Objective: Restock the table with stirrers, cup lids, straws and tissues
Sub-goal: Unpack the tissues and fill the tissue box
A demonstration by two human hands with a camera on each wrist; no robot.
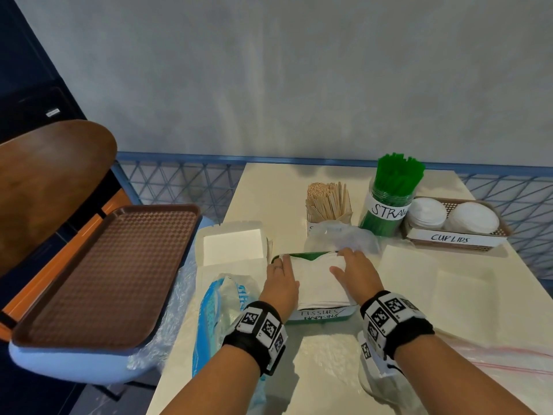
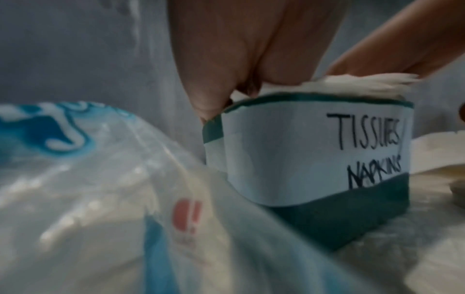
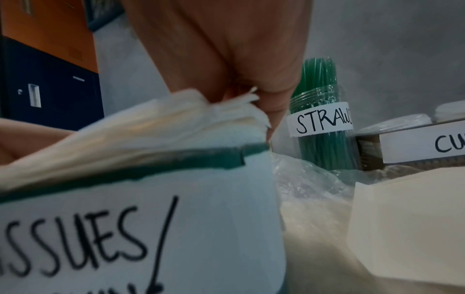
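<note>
The step in hand seems to be to settle a stack of white tissues [image 1: 317, 280] into the green tray [image 1: 321, 317] labelled "TISSUES / NAPKINS", which stands at the near middle of the worktop [image 1: 269, 187]. The left hand [image 1: 281, 281] lies at the 9 o'clock side of the stack, and the right hand [image 1: 356, 274] at the 3 o'clock side; both have the fingers almost straight and pressed against the paper, so they hold the stack between them rather than grip it. In the right wrist view the edges of the tissues rise above the tray rim and fan out a little, so I judge the stack is not yet fully seated. To do it well, the hands should push evenly from both sides and then press flat from above, gently, because thin paper bends and creases easily. The tray is light and may slide, so one hand should steady it. At 12 o'clock from the tray stand the stirrers [image 1: 327, 202], at 1 o'clock the jar of green straws [image 1: 392, 196], and at 2 o'clock the basket of cup lids [image 1: 452, 218]; these look already full. More napkins [image 1: 410, 271] lie just to the right, perhaps for the next load.
</note>
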